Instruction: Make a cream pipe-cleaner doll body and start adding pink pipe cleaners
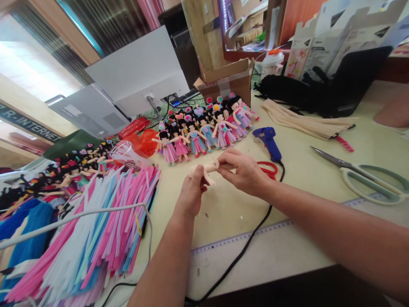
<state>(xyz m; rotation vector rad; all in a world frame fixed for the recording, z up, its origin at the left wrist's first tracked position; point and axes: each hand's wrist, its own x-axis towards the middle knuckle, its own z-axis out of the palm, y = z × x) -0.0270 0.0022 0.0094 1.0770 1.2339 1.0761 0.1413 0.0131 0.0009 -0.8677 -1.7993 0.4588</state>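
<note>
Over the middle of the table, both hands are closed on a bent cream pipe cleaner (209, 167). My left hand (192, 187) grips its near end, thumb on top, with a short end sticking out beside the thumb. My right hand (238, 168) pinches the far end between thumb and fingertips, where the stem loops round. How the piece is wound inside the fingers is hidden. Just behind the hands stand several small pipe-cleaner dolls (198, 134) with black hair and pink, blue and lilac skirts.
A blue glue gun (269, 143) with a black cord and red-handled scissors (267, 169) lie right of the hands. Large scissors (367, 175), cream pipe cleaners (306, 119) and a ruler (230, 242) lie farther right and in front. Coloured pipe cleaners (105, 221) are heaped left.
</note>
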